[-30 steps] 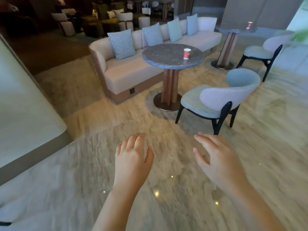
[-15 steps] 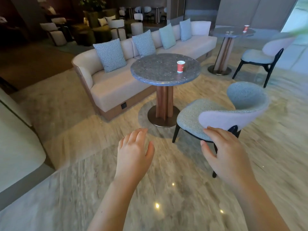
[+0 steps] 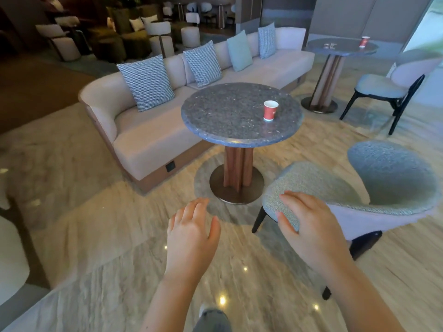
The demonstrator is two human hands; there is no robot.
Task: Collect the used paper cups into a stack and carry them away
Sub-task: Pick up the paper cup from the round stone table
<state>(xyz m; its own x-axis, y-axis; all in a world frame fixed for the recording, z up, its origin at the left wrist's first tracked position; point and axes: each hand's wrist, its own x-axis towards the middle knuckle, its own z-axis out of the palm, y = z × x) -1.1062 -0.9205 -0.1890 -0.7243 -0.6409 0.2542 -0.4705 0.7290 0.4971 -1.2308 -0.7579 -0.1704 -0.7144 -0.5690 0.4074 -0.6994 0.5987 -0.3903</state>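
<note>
A red paper cup [image 3: 270,110] stands upright on the right side of a round grey stone table [image 3: 223,116] ahead of me. A second red paper cup [image 3: 364,41] stands on a farther round table [image 3: 335,47] at the upper right. My left hand [image 3: 191,236] is held out low over the floor, palm down, fingers apart, holding nothing. My right hand [image 3: 309,226] is also spread and empty, in front of the near chair's seat. Both hands are well short of the near table.
A grey upholstered chair [image 3: 383,178] stands right of the near table, close to my right hand. A long beige sofa [image 3: 153,130] with several cushions runs behind the table. Another chair [image 3: 383,87] sits by the far table. My knee [image 3: 211,319] shows at the bottom.
The near table, cup and chair have grown larger and lower in view as I have come closer. Both hands stay spread and empty.
</note>
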